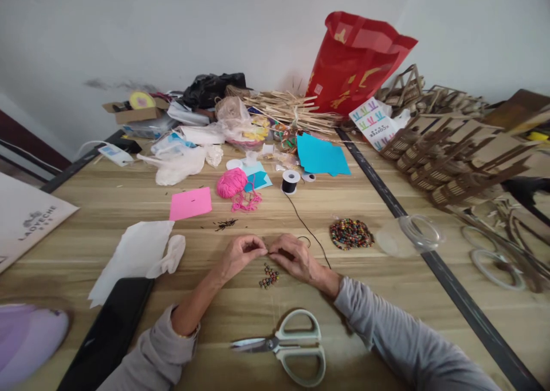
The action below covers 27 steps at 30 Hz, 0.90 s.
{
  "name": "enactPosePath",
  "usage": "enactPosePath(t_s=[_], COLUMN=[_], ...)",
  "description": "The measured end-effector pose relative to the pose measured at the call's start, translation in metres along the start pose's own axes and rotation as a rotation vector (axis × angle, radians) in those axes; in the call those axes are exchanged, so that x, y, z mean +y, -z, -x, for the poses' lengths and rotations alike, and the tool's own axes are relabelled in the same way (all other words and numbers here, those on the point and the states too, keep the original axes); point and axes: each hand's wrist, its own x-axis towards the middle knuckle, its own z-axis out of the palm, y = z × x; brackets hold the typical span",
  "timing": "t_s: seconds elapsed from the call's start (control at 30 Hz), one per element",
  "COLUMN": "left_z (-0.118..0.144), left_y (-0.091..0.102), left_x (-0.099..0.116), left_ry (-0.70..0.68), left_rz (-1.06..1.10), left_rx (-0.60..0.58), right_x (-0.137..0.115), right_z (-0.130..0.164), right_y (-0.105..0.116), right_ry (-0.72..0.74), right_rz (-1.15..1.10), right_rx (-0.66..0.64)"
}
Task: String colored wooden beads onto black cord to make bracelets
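A: Left hand (240, 255) and right hand (293, 257) met fingertip to fingertip over the wooden table (387, 299), both pinched shut on something too small to make out

B: Black cord (307, 226) running from the spool (290, 181) down toward the right hand; whether pinched, cannot tell

A: Small cluster of beads (268, 276) just below the fingers, bigger bead pile (351, 233) off to the right

B: Scissors (287, 346) lying closed, near the sleeves
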Motion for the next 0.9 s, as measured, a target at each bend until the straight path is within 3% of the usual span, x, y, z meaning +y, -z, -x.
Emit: enactPosePath(t_s=[0.33,0.47,0.7,0.9], left_z=[0.004,0.008,0.024,0.035], left_y=[-0.003,-0.004,-0.008,-0.025], left_x=[-0.003,-0.001,-0.002,0.0], left_ry=[-0.076,-0.113,-0.427,-0.507], left_rz=[-0.135,-0.285,-0.599,-0.871], left_rx=[-0.012,-0.011,-0.131,-0.2], right_x=[0.004,0.001,0.001,0.001], right_z=[0.001,0.0,0.0,-0.002], right_y=[-0.001,0.002,0.002,0.001], right_ry=[-0.004,-0.005,-0.056,-0.083], right_rz=[0.026,0.043,0.043,0.038], right_rx=[-0.035,-0.027,0.048,0.047])
